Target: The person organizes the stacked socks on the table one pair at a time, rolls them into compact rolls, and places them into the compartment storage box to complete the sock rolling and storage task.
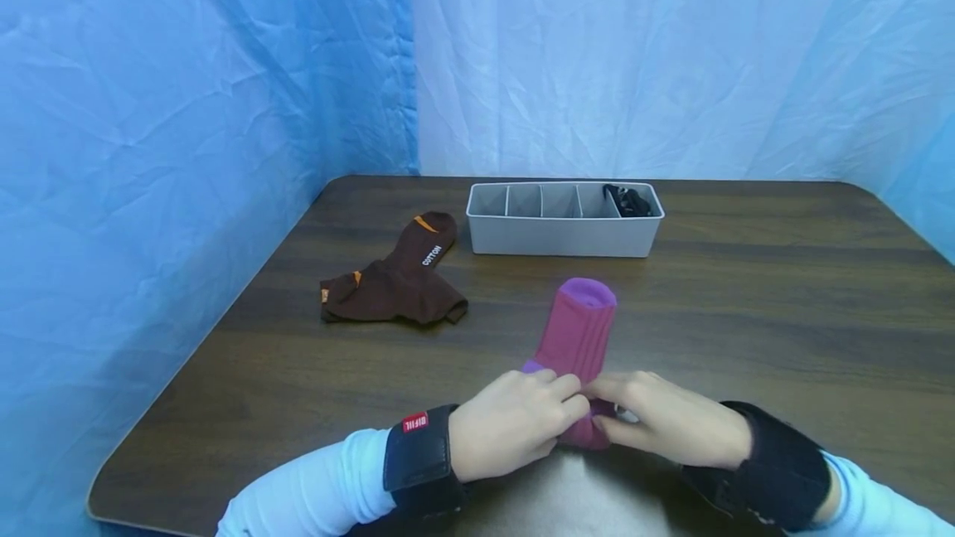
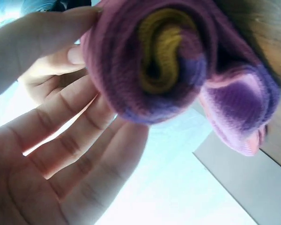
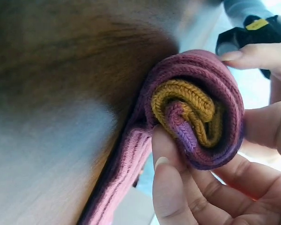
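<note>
A pair of maroon socks [image 1: 576,331] with purple trim lies in front of me, its near end rolled up and its cuff stretched out toward the box. My left hand [image 1: 518,423] grips the roll from the left, thumb on one side and fingers along the other. From the right, my right hand [image 1: 664,421] holds the same roll between thumb and fingers. Both wrist views show the spiral end of the roll [image 3: 196,110], with mustard-yellow knit at its core. In the left wrist view the purple inside of the cuff [image 2: 239,101] gapes beyond the roll.
Brown socks [image 1: 406,280] marked COTTON lie crossed to the left on the wooden table [image 1: 746,305]. A grey divided box [image 1: 559,237] stands at the back, with a black bundle [image 1: 629,202] in its rightmost compartment. Blue sheeting [image 1: 224,106] hangs behind and at left.
</note>
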### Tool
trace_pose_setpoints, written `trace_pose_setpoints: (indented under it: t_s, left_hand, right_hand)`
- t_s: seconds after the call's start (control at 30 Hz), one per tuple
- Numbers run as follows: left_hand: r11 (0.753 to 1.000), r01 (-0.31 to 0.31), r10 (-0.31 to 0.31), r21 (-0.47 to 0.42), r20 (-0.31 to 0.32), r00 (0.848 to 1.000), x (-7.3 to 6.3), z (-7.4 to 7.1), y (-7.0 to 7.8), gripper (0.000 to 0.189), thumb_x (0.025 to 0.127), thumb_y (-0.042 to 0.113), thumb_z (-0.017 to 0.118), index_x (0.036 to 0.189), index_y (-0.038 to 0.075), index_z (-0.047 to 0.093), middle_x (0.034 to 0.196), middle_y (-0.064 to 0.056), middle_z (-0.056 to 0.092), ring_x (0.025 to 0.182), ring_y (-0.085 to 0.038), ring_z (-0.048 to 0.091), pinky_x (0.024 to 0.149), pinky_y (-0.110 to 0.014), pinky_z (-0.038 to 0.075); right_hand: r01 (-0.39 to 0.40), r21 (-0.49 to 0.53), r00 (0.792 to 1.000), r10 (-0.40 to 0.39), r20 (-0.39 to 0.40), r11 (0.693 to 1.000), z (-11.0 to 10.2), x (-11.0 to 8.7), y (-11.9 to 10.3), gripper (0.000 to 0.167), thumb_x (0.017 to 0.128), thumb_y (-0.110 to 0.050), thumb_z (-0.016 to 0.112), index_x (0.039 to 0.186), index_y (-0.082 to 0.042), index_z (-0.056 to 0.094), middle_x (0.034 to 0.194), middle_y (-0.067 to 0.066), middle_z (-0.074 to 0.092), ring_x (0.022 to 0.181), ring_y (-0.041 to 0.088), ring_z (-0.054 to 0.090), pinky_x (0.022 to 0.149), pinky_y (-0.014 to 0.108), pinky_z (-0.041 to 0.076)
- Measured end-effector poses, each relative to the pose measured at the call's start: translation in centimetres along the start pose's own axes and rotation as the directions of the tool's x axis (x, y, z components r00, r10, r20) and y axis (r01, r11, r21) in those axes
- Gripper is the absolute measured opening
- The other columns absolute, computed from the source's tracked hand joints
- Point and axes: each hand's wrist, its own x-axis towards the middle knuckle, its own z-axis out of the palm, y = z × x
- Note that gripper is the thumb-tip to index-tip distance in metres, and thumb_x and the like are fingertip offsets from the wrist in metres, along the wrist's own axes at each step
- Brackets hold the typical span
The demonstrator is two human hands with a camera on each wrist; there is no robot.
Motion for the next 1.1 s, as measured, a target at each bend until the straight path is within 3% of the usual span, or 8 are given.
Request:
trace_pose_setpoints:
  t_s: [0.4, 0.53, 0.67, 0.77, 0.9, 1.1]
  left_hand:
    - [0.994, 0.031, -0.027, 0.106, -0.039, 0.999, 0.0, 0.9, 0.4, 0.024, 0.069, 0.019, 0.066, 0.087, 0.015, 0.051, 0.080, 0.005, 0.050, 0.070, -0.006, 0.048, 0.050, -0.015, 0.037]
    - [0.991, 0.067, -0.065, 0.118, -0.025, 0.998, 0.1, 1.1, 0.2, 0.022, 0.066, 0.018, 0.065, 0.083, 0.014, 0.053, 0.076, 0.004, 0.051, 0.067, -0.006, 0.047, 0.048, -0.015, 0.037]
    - [0.996, 0.089, -0.090, 0.017, 0.040, 0.995, 0.3, 1.1, -0.6, 0.023, 0.065, 0.018, 0.064, 0.085, 0.013, 0.054, 0.076, 0.004, 0.053, 0.067, -0.006, 0.047, 0.053, -0.015, 0.039]
    - [0.990, 0.103, -0.095, -0.099, 0.084, 0.992, 0.5, 1.1, -1.4, 0.024, 0.066, 0.018, 0.064, 0.087, 0.013, 0.054, 0.075, 0.005, 0.054, 0.067, -0.005, 0.047, 0.057, -0.014, 0.038]
    - [0.967, 0.123, -0.098, -0.225, 0.119, 0.988, 0.7, 1.1, -2.1, 0.023, 0.067, 0.016, 0.064, 0.087, 0.012, 0.054, 0.072, 0.007, 0.053, 0.065, -0.003, 0.045, 0.058, -0.013, 0.035]
    - [0.939, 0.150, -0.112, -0.308, 0.138, 0.984, 0.7, 1.1, -2.4, 0.023, 0.066, 0.014, 0.063, 0.086, 0.012, 0.054, 0.068, 0.007, 0.050, 0.060, -0.001, 0.042, 0.055, -0.012, 0.032]
  right_hand:
    - [-0.070, -0.058, 0.997, 0.068, -0.031, 0.996, 0.0, 0.2, -0.3, 0.020, 0.085, -0.018, 0.051, 0.104, -0.013, 0.055, 0.095, -0.010, 0.058, 0.083, -0.003, 0.052, 0.072, 0.022, 0.046]
    - [-0.069, -0.145, 0.990, 0.051, -0.128, 0.987, 0.2, 0.3, -0.5, 0.022, 0.080, -0.016, 0.057, 0.102, -0.015, 0.056, 0.095, -0.012, 0.055, 0.082, -0.002, 0.052, 0.070, 0.020, 0.046]
    - [-0.030, -0.254, 0.967, -0.036, -0.251, 0.967, 0.4, 0.2, -0.8, 0.026, 0.072, -0.012, 0.064, 0.096, -0.018, 0.057, 0.090, -0.014, 0.052, 0.079, -0.002, 0.052, 0.067, 0.018, 0.046]
    - [0.008, -0.315, 0.950, -0.106, -0.295, 0.949, 0.5, 0.1, -1.1, 0.026, 0.068, -0.012, 0.067, 0.091, -0.018, 0.057, 0.088, -0.013, 0.051, 0.077, -0.001, 0.050, 0.065, 0.018, 0.045]
    - [0.031, -0.380, 0.943, -0.154, -0.296, 0.924, 0.6, 0.1, -1.3, 0.029, 0.065, -0.018, 0.070, 0.090, -0.017, 0.056, 0.089, -0.011, 0.052, 0.078, 0.001, 0.050, 0.065, 0.021, 0.045]
    - [0.030, -0.455, 0.948, -0.170, -0.270, 0.890, 0.8, 0.0, -1.7, 0.044, 0.057, -0.027, 0.075, 0.095, -0.016, 0.057, 0.094, -0.008, 0.055, 0.081, 0.005, 0.054, 0.068, 0.027, 0.047]
